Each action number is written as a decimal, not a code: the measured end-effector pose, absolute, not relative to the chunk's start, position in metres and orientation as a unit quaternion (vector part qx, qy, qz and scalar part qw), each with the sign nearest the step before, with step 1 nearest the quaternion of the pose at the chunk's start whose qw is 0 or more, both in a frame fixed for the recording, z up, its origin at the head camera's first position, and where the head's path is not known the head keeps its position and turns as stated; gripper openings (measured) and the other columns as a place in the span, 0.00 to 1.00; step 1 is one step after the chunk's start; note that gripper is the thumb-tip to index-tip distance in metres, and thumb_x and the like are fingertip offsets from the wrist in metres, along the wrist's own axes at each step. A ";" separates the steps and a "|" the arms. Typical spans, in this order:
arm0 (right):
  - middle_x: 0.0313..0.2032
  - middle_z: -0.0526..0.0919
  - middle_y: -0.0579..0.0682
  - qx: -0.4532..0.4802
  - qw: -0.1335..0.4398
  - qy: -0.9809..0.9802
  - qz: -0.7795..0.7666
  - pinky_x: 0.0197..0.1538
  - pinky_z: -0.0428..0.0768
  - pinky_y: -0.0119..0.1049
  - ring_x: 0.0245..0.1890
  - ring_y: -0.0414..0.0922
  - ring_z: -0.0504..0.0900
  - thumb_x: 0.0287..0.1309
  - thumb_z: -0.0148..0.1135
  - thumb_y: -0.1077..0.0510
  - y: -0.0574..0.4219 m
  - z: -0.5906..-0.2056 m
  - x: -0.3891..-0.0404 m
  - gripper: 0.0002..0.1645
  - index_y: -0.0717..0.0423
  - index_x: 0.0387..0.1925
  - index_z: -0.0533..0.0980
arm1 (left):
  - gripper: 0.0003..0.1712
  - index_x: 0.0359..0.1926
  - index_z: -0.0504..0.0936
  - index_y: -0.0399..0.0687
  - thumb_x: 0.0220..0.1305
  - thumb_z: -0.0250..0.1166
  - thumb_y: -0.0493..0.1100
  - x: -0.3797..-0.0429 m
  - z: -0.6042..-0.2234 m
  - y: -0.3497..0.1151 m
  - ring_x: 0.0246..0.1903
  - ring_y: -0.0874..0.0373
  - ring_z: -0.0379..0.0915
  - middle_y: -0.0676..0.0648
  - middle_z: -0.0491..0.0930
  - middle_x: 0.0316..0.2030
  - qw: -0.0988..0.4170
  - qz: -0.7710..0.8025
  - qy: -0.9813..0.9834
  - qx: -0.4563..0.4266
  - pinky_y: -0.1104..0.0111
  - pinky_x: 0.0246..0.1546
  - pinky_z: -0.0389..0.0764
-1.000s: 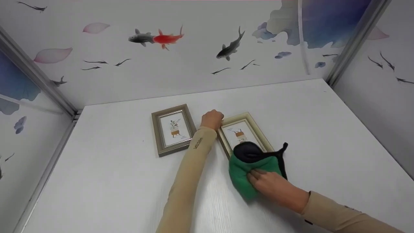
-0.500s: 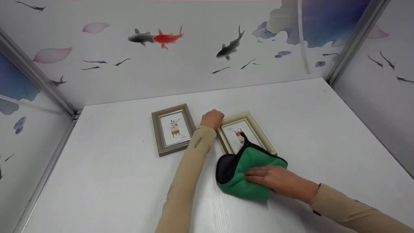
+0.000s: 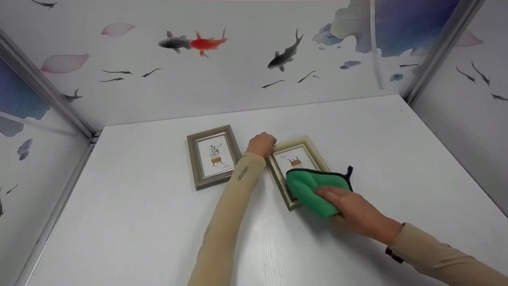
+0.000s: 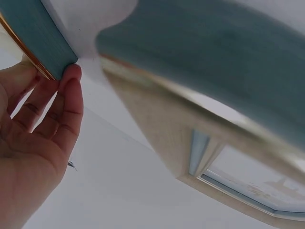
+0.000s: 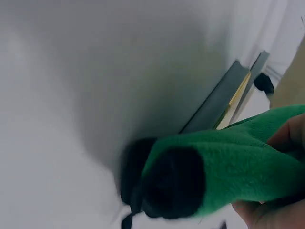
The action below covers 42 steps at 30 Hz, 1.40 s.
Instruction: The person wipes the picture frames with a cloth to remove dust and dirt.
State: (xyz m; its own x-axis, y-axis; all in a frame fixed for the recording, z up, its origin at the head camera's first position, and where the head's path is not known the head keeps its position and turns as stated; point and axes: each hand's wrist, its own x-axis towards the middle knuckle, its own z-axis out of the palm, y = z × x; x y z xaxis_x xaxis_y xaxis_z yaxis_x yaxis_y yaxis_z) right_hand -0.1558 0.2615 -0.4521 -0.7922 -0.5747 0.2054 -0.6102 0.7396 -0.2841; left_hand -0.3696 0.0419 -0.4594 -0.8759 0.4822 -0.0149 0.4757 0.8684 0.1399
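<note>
Two picture frames lie on the white table in the head view. The left picture frame (image 3: 195, 159) is brownish, with a potted-plant print. My left hand (image 3: 261, 145) pinches the upper left corner of the pale gold picture frame (image 3: 315, 155), whose print faces upside down. In the left wrist view, thumb and fingers close on that frame's corner (image 4: 50, 52). A green cloth (image 3: 311, 186) with black edging and a small black loop is gripped by my right hand (image 3: 357, 208). The cloth covers the lower part of the gold frame; its dark underside (image 5: 174, 183) shows in the right wrist view.
The white table (image 3: 131, 222) runs back to a white wall (image 3: 238, 79) printed with fish and petals. Side panels with metal posts (image 3: 440, 55) stand at left and right. The left forearm's beige sleeve (image 3: 222, 222) passes close to the brownish frame.
The green cloth has moved across the gold frame's lower part and folded over, first leftward, then back to the right and up. The left hand stays at the frame's corner.
</note>
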 end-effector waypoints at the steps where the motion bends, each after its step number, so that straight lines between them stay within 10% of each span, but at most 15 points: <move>1: 0.55 0.76 0.61 0.337 0.042 -0.927 0.156 0.50 0.76 0.55 0.55 0.58 0.75 0.45 0.70 0.74 0.256 -0.453 -0.157 0.38 0.63 0.61 0.70 | 0.12 0.46 0.86 0.43 0.70 0.57 0.37 -0.370 -0.460 0.042 0.42 0.54 0.78 0.44 0.83 0.42 0.026 0.067 0.966 0.246 0.63 0.44 0.78; 28: 0.64 0.64 0.71 0.303 -0.120 -0.943 0.070 0.63 0.64 0.55 0.64 0.65 0.62 0.62 0.57 0.66 0.179 -0.446 -0.262 0.35 0.75 0.66 0.57 | 0.10 0.44 0.84 0.38 0.68 0.58 0.32 -0.376 -0.455 0.036 0.33 0.56 0.75 0.42 0.81 0.39 0.071 0.121 0.968 0.210 0.64 0.38 0.79; 42: 0.59 0.76 0.58 0.420 -0.124 -0.892 0.113 0.58 0.71 0.52 0.62 0.60 0.69 0.53 0.65 0.72 0.221 -0.440 -0.216 0.30 0.65 0.60 0.72 | 0.09 0.44 0.84 0.36 0.64 0.64 0.35 -0.372 -0.456 0.037 0.36 0.55 0.76 0.41 0.80 0.40 0.034 0.120 0.971 0.202 0.63 0.40 0.79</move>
State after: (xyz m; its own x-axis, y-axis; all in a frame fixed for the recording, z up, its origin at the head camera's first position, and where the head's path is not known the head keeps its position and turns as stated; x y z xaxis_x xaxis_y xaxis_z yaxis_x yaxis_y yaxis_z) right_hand -0.2162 0.2214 -0.4396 -0.6170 -0.7766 -0.1270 -0.7205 0.6224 -0.3058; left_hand -0.3723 0.0366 -0.4565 -0.9161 0.4006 -0.0185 0.3840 0.8896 0.2473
